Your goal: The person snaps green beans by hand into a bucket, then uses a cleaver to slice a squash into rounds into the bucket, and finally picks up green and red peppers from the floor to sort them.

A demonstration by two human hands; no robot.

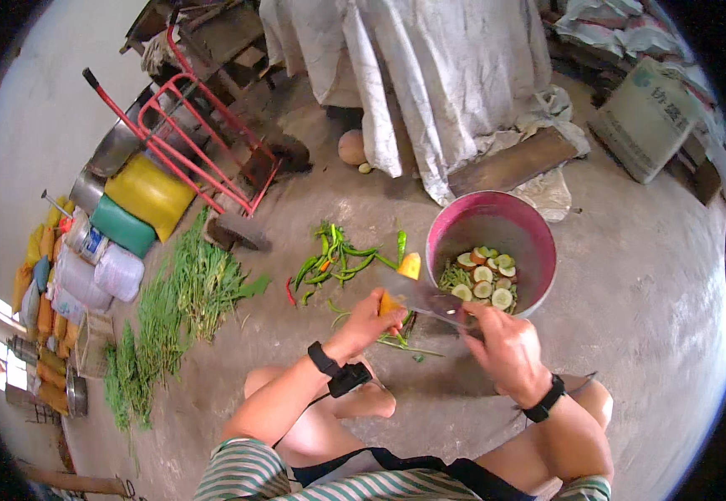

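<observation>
My left hand grips a yellow-orange vegetable, perhaps a cucumber or squash, whose upper end sticks out above the blade. In my right hand is the handle of a broad-bladed knife, blurred, its blade lying across the vegetable. Just beyond the knife, to the right, stands a round bucket with a pink inner wall. Round vegetable slices and cut green pieces lie inside it. Green chili peppers are heaped on the floor left of the vegetable, with a red chili at their edge.
Leafy green plants lie on the floor at left. Behind them are a red hand truck, a yellow sack and metal pots. A white cloth cover hangs ahead, beside a wooden board. A printed sack stands at far right.
</observation>
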